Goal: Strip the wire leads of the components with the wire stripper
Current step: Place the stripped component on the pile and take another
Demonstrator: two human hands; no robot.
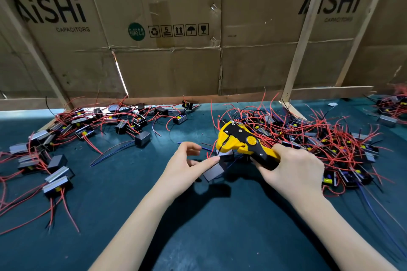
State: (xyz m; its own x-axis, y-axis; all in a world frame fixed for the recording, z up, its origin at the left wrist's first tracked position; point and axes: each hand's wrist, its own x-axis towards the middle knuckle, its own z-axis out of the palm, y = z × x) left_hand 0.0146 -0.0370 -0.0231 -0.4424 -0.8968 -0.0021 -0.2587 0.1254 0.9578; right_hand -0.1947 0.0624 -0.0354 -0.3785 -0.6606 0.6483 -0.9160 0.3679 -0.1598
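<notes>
While the right hand [293,169] wraps its fingers round the black-and-yellow handles of the wire stripper [241,142], the tool's yellow head points left and hangs just above the table [198,237]. From the single head view, the left hand [187,165] holds a dark boxy component [214,171] just below that head, thumb lying along the component's top and the other fingers loosely curled above it. A thin dark lead appears to run from the component up into the stripper's mouth, though how deep it sits is too small to tell, as is how far the handles are squeezed.

To the right lies a dense heap of components [319,145] tangled in red wires; to the left a looser scatter of components [66,138] spreads toward the table's edge. A cardboard wall [165,50] printed with capacitor branding closes the back.

Risk lies mainly at the tool's mouth. If the lead sits too shallow or at an angle, the blades could slip off the insulation or nick the conductor. A loose grip on the component might let it be dragged with the pull. Stray red wires from the heap reach close to the stripper, and one could be caught alongside the intended lead.
</notes>
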